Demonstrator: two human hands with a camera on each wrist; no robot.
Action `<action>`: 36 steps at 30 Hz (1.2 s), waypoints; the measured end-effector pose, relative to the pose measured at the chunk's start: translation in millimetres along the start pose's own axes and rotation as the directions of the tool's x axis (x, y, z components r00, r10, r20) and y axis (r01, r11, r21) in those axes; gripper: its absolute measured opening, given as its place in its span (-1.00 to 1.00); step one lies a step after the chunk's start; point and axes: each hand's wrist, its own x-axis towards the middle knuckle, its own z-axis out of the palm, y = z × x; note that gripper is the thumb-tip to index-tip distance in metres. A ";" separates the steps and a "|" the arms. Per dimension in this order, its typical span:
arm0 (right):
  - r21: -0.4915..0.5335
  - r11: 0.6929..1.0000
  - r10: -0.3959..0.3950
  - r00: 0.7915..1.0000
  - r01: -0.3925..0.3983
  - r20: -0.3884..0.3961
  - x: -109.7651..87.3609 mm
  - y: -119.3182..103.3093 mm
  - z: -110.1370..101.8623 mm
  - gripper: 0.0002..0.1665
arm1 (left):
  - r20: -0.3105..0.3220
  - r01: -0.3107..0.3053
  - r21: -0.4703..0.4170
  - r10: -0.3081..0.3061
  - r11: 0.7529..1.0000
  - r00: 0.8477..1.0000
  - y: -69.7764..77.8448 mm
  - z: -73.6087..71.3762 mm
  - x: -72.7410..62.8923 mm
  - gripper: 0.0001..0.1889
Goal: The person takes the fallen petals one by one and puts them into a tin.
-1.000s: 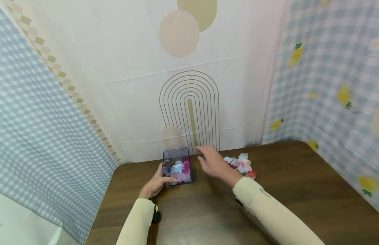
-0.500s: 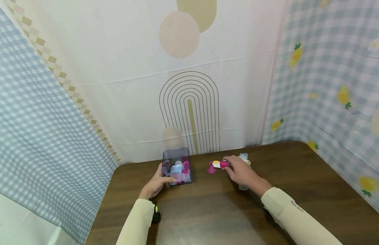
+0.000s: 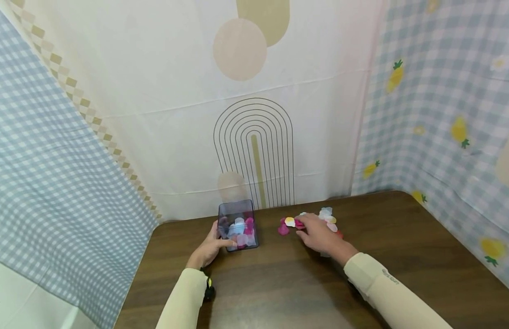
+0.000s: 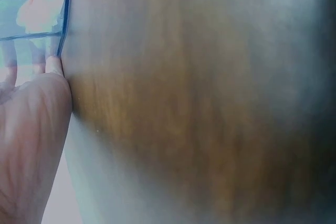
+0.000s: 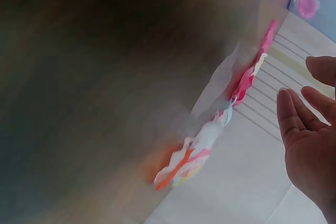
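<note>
My left hand (image 3: 207, 246) grips a see-through plastic box (image 3: 235, 210) with a bluish tint, thumb over the near side. Loose petals (image 3: 240, 227) in pink, white and pale blue lie inside it. My right hand (image 3: 319, 234) reaches over a scattered row of petals on the table, its fingertips near a white-and-yellow petal (image 3: 290, 222) and dark pink petals (image 3: 283, 229). In the right wrist view the right hand (image 5: 312, 148) has thumb and fingers apart, nothing visible between them. White and pink petals (image 3: 326, 214) lie behind that hand, which partly hides the row.
The brown wooden table (image 3: 262, 292) ends at a white patterned cloth (image 3: 176, 151) hanging behind it. Checked cloths hang at the left (image 3: 65, 183) and right (image 3: 435, 114). A dark strap with a device (image 3: 209, 290) is on the left wrist.
From beside the box, my right hand has moved right to the petals, then shifted slightly left among them. Pink and white-and-yellow petals it had covered now show. The left hand and box stay put.
</note>
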 end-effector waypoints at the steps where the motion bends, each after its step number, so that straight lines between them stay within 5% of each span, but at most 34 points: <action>1: 0.000 1.000 0.002 1.000 -0.002 0.003 2.1 -1.2 1.7 -0.54 | 0.001 -0.005 -0.003 0.005 1.000 1.000 -0.5 0.1 0.2 0.16; 12: -0.047 0.998 0.054 0.994 -0.049 0.097 36.3 -14.6 24.7 -0.61 | 0.014 -0.015 -0.004 0.016 1.000 1.000 2.2 -0.6 0.0 0.10; 21: -0.200 0.973 0.162 0.955 -0.113 0.248 56.9 -20.8 37.1 -0.50 | 0.002 0.001 0.001 -0.001 1.000 1.000 2.9 0.0 -1.9 0.12; 29: -0.252 0.963 0.147 0.967 -0.092 0.206 66.1 -21.1 46.2 -0.88 | -0.001 0.000 -0.012 0.000 1.000 1.000 2.5 0.4 -0.7 0.09; 36: -0.280 0.956 0.149 0.969 -0.091 0.196 72.4 -22.1 48.3 -0.90 | 0.002 0.004 -0.011 -0.004 1.000 1.000 2.9 -0.8 -0.2 0.05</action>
